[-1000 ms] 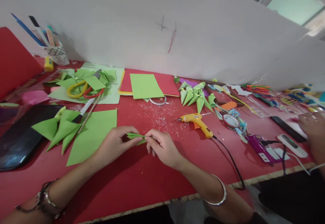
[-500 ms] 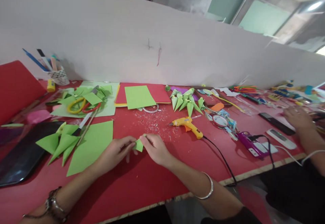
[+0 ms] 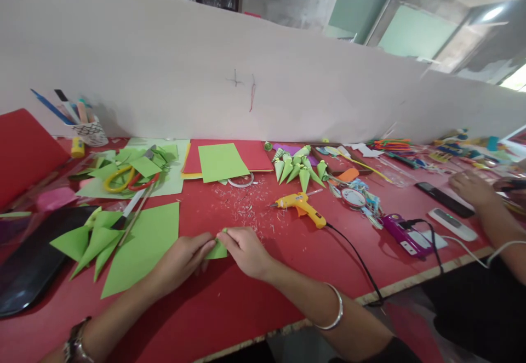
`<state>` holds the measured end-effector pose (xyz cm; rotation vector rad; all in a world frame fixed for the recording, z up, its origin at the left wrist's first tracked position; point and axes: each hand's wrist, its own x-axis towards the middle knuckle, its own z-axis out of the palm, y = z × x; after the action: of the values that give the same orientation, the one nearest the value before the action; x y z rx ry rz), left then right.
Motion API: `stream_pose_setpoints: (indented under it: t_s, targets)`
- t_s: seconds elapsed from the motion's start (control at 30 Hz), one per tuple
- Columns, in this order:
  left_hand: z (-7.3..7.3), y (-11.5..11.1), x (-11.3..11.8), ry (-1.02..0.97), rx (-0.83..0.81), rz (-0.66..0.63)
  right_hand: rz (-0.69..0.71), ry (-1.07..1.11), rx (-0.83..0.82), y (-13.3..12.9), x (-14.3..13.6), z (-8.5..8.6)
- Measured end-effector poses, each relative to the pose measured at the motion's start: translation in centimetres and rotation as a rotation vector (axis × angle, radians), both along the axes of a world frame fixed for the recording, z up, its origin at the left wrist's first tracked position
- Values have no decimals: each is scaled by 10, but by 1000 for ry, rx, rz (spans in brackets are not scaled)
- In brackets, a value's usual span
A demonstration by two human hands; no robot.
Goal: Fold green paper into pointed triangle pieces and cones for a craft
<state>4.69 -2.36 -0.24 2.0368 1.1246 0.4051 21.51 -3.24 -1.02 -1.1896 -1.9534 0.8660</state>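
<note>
Between my two hands is a small piece of green paper, partly hidden by the fingers. My left hand pinches its left side, and my right hand grips its upper right edge with thumb and fingers. Left of my left hand lies a large green sheet, with several folded green paper cones beside it. Beyond my right hand a yellow glue gun rests on the red table, its nozzle pointing left. Several small green cones are grouped behind it.
Scissors lie among green scraps at the back left, near a pen cup. A black tray is at far left. On the right are a purple power strip, a remote and another person's hand.
The view has shifted slightly, so most things sit a little lower and to the left. Both my hands keep hold of the green paper, with fingers a little closer together.
</note>
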Motion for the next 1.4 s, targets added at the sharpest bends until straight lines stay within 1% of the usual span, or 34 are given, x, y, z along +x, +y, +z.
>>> stream_pose_setpoints:
  t_s: [0.07,0.17,0.23,0.3,0.43,0.53,0.67,0.77,0.83,1.0,1.1,1.2,1.27,1.33,1.4]
  targets:
    - [-3,-2,2,43,46,8,-10,-9,-1,-1,0,0]
    - [-7,-5,5,87,126,33,12,-22,-3,-1,0,1]
    - [-8,-7,7,94,143,32,25,-42,3,0,0,1]
    - [-7,-9,8,80,113,18,26,-51,15,-1,0,1]
    - [-4,-12,10,-13,-1,14,14,-28,11,-2,0,1]
    - [-2,-14,12,-67,-61,47,31,1,-73,-3,2,2]
    - [-1,-14,12,-97,-120,64,109,86,-225,-2,4,1]
    - [0,-14,12,-112,-141,52,105,84,-205,0,5,1]
    - [0,-14,12,-103,-126,52,97,73,-184,0,5,1]
    - [0,-15,13,-105,-94,146,120,152,-324,-1,5,4]
    - [0,-15,13,-123,-65,179,156,164,-318,-1,5,5]
    - [2,-13,11,-109,-63,168,131,142,-299,-1,6,5]
    - [4,-11,10,-90,-61,132,122,180,-360,-1,7,4]
    - [7,-9,9,-74,-16,104,167,204,-421,-1,8,4]
    - [9,-8,8,-89,40,99,250,170,-427,-1,9,3]
